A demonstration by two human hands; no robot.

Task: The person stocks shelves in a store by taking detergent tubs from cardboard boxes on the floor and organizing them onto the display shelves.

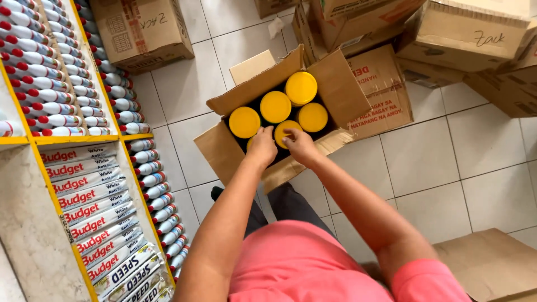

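Both my left hand (262, 146) and right hand (300, 145) clasp the near yellow-lidded jar (286, 132) inside the open cardboard box (335, 89).

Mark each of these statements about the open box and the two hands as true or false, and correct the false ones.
1. The open cardboard box holds containers with yellow lids. True.
2. Both hands reach into the box: the left hand and the right hand are on the container nearest the person. True.
3. The lids are blue. False: every lid in view is yellow.
4. The box stands on a wooden table. False: it sits on a pale tiled floor.
5. Shelves with yellow edges, stocked with rows of tubes and boxed goods, run along the person's left. True.
6. The right hand holds a knife. False: no tool shows in either hand.
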